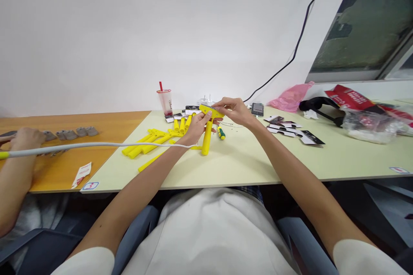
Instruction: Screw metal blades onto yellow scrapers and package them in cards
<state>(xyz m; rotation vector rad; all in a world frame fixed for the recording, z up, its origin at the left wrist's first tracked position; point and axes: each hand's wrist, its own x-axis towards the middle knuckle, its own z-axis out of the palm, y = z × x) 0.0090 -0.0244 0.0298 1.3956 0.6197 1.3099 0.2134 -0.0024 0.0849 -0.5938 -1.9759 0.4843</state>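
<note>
A yellow T-shaped scraper (pixel 207 141) is held over the table, its handle pointing down towards me. My left hand (pixel 196 128) grips its head, thumb lying on the front. Along the top edge of that head runs a thin grey blade (pixel 209 106). My right hand (pixel 235 111) pinches the blade at its right end, partly hiding it. Just under the hands lies a green and yellow screwdriver handle (pixel 221 133). More yellow scrapers (pixel 150 142) are heaped to the left, some behind my left forearm.
Behind stands a plastic cup with a red straw (pixel 165 102). Black and white cards (pixel 287 131) lie right, near a phone-like device (pixel 257 109) and plastic bags (pixel 364 124). A white cable (pixel 106 144) crosses the left. A co-worker's hand (pixel 27 139) is beside grey pieces (pixel 69 134).
</note>
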